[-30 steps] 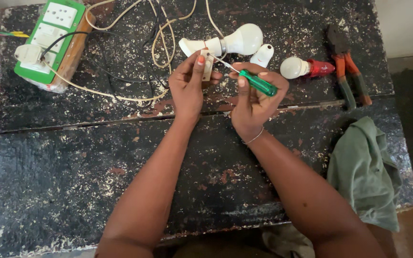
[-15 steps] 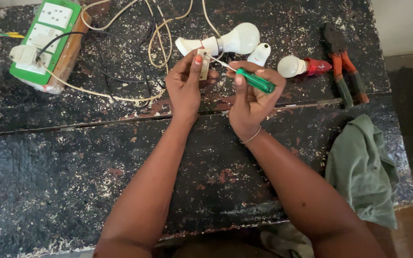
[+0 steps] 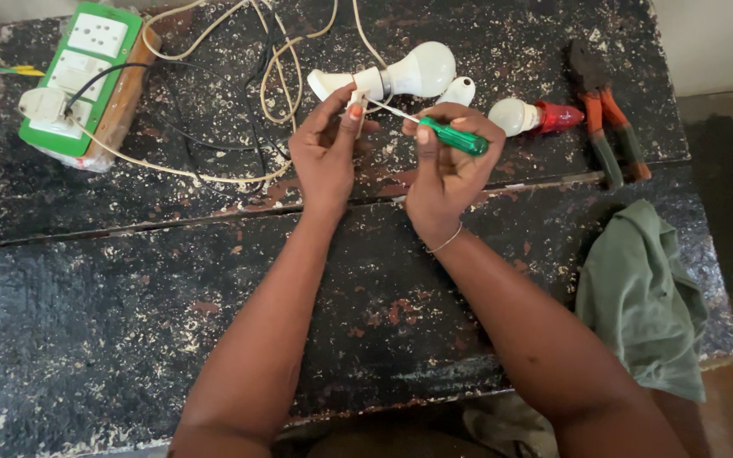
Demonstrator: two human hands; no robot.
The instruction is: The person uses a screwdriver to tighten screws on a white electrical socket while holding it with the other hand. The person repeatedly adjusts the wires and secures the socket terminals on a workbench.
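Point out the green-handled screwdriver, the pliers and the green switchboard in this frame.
green-handled screwdriver (image 3: pixel 454 136), head view, on the green handle in the right hand (image 3: pixel 444 174).
pliers (image 3: pixel 604 119), head view, on the orange handles near the pivot.
green switchboard (image 3: pixel 78 72), head view, on its white face plate.

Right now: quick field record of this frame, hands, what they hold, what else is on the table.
left hand: pinches a small white part
right hand: grips a green-handled screwdriver, tip at the white part
behind hands: white bulb in holder, cream cable
far left: green socket board
right side: bulb with red base, orange-handled pliers, green cloth
surface: worn black wooden table
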